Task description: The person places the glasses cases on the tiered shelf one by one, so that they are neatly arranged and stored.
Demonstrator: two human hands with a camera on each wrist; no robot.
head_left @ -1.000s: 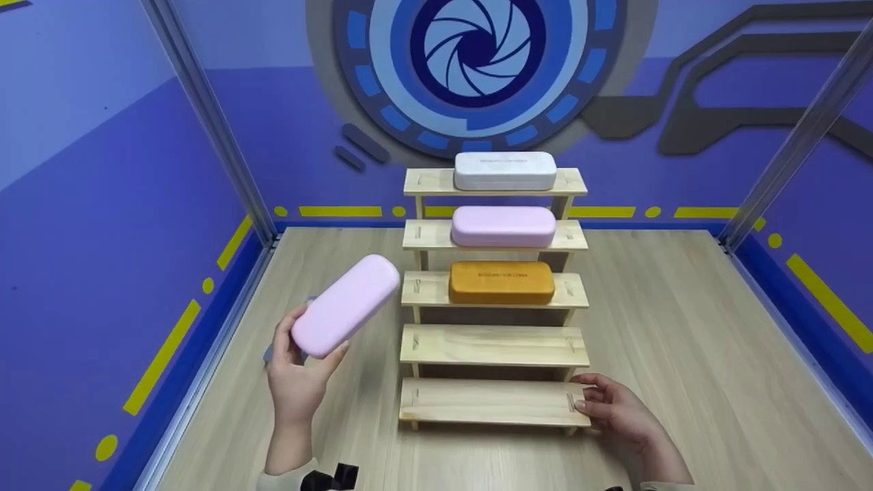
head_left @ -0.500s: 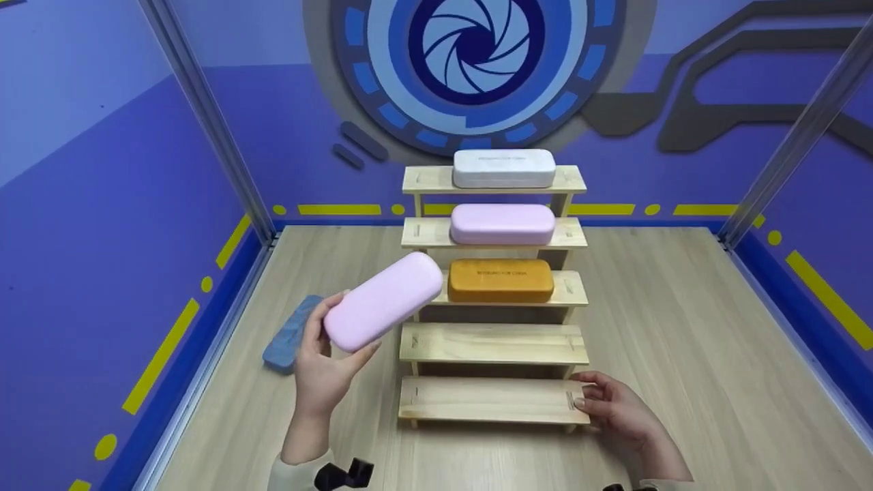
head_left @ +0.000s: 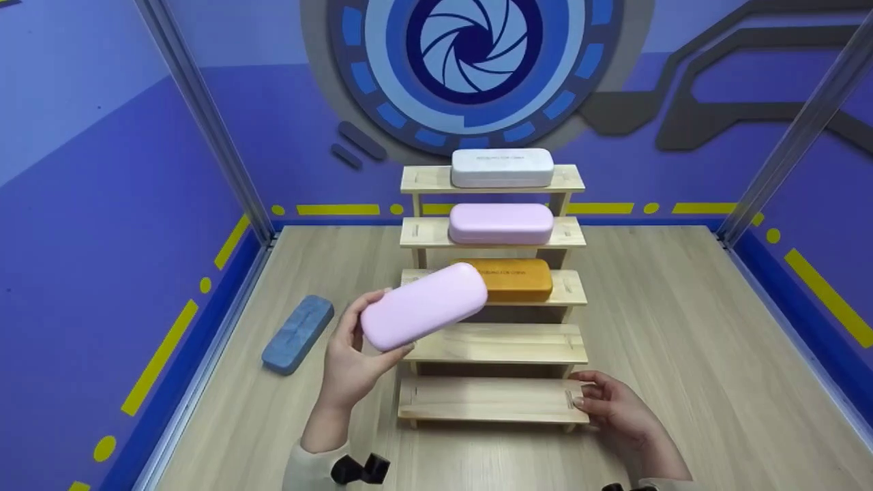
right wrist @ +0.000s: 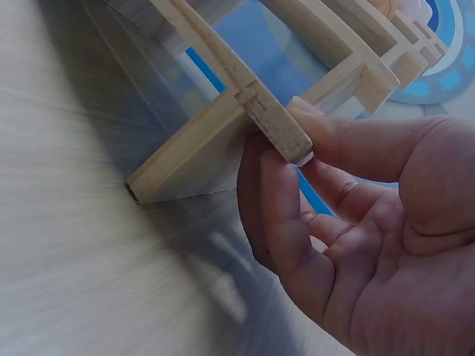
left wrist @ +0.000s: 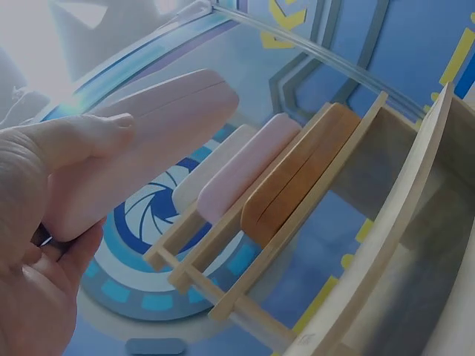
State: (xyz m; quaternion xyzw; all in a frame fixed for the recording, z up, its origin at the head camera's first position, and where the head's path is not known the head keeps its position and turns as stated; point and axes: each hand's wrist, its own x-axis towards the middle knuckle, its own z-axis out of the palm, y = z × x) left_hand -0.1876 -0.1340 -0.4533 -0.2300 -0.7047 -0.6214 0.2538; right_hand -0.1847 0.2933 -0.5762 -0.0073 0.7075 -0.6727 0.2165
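Note:
My left hand (head_left: 354,365) grips a pink glasses case (head_left: 424,307) by its near end, tilted and held in the air before the stepped wooden rack (head_left: 494,402). In the head view this case covers the left part of an orange glasses case (head_left: 518,279) on the middle step. My right hand (head_left: 620,409) pinches the right end of the lowest step; the right wrist view has its thumb on top of the board (right wrist: 274,122) and fingers curled beneath. Higher up, a second pink case (head_left: 501,224) and a white case (head_left: 502,168) lie on the two top steps.
A blue glasses case (head_left: 298,334) lies slantwise on the wood-grain tabletop (head_left: 682,327) left of the rack. Blue printed panels stand behind and at both sides, with metal posts (head_left: 204,123) at the corners. The two lowest steps bear no cases.
My left hand has carried the pink case rightward, from beside the rack to in front of its middle steps, turning it flatter. The blue case has come into full view. My right hand stays put.

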